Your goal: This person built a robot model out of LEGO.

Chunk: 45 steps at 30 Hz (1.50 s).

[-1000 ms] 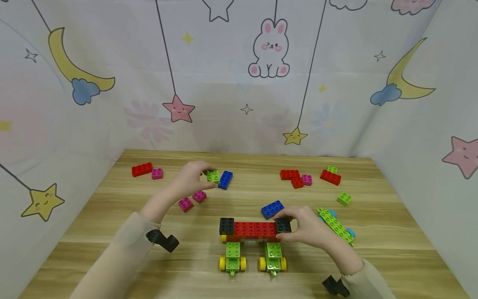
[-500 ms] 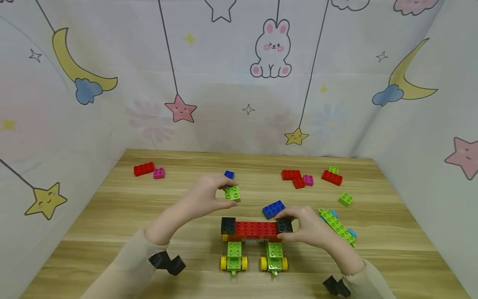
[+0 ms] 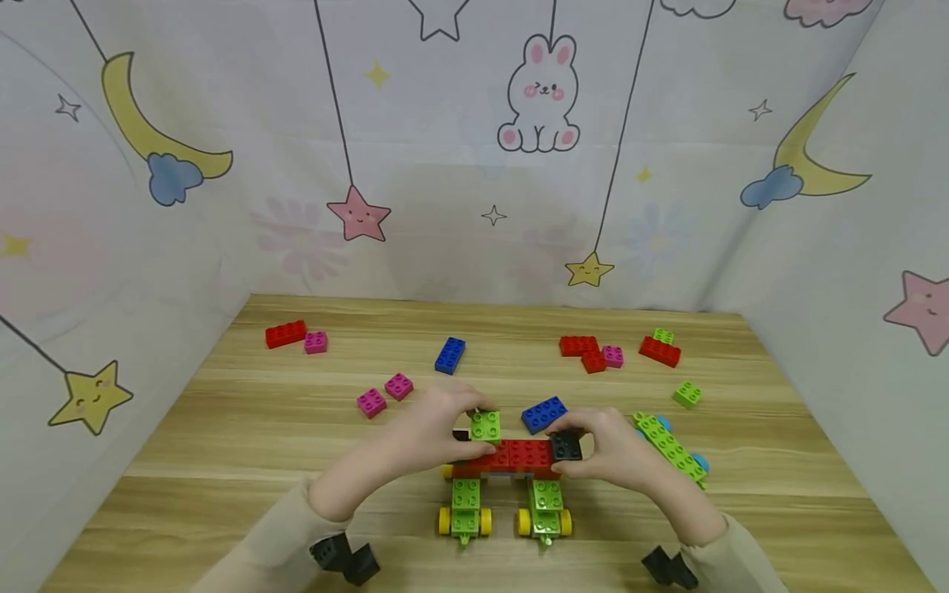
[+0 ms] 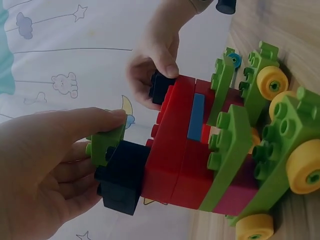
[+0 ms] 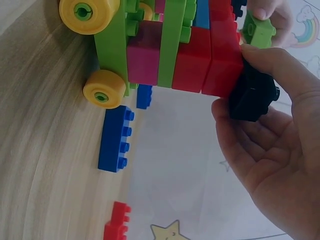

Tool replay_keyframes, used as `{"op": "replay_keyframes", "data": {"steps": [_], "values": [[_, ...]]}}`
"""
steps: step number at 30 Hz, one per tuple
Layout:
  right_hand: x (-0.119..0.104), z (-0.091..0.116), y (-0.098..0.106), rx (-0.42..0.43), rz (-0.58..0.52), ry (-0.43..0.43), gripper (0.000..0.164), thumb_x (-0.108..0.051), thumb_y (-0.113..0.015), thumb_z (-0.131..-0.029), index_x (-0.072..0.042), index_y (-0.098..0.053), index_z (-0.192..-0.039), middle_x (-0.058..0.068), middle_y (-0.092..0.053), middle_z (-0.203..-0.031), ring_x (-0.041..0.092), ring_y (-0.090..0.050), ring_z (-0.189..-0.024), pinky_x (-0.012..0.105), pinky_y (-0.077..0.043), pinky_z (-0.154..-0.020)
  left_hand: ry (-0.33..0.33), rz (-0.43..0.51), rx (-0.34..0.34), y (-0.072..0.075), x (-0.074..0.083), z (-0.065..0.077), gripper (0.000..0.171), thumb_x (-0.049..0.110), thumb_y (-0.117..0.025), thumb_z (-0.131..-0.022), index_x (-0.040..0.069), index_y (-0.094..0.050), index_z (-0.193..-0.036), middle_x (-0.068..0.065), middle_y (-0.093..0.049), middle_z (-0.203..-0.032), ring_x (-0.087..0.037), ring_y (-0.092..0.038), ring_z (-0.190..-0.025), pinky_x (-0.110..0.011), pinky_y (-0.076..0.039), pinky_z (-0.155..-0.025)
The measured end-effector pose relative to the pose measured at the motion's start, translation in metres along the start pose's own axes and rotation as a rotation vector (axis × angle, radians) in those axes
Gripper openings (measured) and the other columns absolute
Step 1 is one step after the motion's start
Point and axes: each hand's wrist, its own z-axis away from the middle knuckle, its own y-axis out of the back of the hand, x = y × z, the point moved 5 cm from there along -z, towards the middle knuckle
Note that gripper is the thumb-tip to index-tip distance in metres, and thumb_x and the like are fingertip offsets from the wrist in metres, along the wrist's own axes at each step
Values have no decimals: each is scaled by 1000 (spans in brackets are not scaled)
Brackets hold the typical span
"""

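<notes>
My left hand [image 3: 430, 424] pinches a square lime-green brick [image 3: 485, 427] between thumb and fingers, over the left part of the red top bricks [image 3: 530, 454]. In the left wrist view the green brick is beside a black brick [image 4: 122, 175] standing on the red bricks' near end. At the other end, my right hand [image 3: 615, 449] grips a second black brick [image 3: 566, 445]. Beneath the red layer come a blue brick [image 4: 196, 117], more red bricks, green plates, magenta bricks [image 5: 144, 55] and two green wheeled bases [image 3: 465, 523] with yellow wheels.
Behind the build lie a blue brick [image 3: 544, 415] and another blue brick [image 3: 450, 355]. Magenta bricks [image 3: 372, 403] are at the left. A green base with blue wheels [image 3: 670, 449] sits right of my right hand. Red bricks [image 3: 578, 346] lie farther back, before a printed curtain [image 3: 445, 165].
My left hand has carried the green brick from beside the far blue brick toward the build, nearer and to the right. The right hand stays on its black brick.
</notes>
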Motion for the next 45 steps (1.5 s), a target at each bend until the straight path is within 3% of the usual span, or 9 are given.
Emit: {"op": "replay_keyframes", "data": {"steps": [3, 7, 23, 32, 45], "values": [[-1, 0, 1, -2, -5, -2, 32, -19, -82, -77, -9, -72, -106, -3, -71, -94, 3, -58, -82, 24, -52, -70, 29, 28, -36, -5, 2, 1, 39, 27, -79, -83, 9, -69, -116, -2, -70, -109, -15, -64, -98, -28, -54, -82], [-2, 0, 1, -3, -15, -4, 32, -18, -82, -77, -8, -72, -106, -3, -71, -94, 3, -58, -82, 29, -55, -71, 45, 38, -70, -10, 5, 2, 38, 27, -78, -84, 10, -69, -117, -3, -70, -113, -17, -65, -101, -31, -55, -85], [-1, -1, 0, -1, -21, -4, 31, -19, -82, -77, -9, -72, -105, -1, -72, -97, 5, -61, -85, 34, -56, -76, 68, 55, -123, -21, 2, 1, 41, 27, -80, -82, 11, -70, -118, -2, -71, -112, -16, -64, -100, -28, -54, -82], [0, 0, 0, 1, -29, -11, 31, -19, -82, -77, -9, -72, -105, 1, -73, -100, 7, -62, -87, 35, -57, -77, 70, 58, -114, -24, 1, 2, 40, 27, -80, -82, 12, -70, -118, -2, -71, -113, -16, -65, -102, -30, -55, -85], [1, 0, 0, 1, -33, -11, 31, -19, -81, -78, -9, -72, -106, -2, -72, -97, 5, -62, -86, 37, -57, -78, 104, 110, -92, -26, 0, 0, 38, 21, -83, -78, 9, -72, -112, -3, -72, -108, -15, -65, -95, -23, -52, -75]]}}
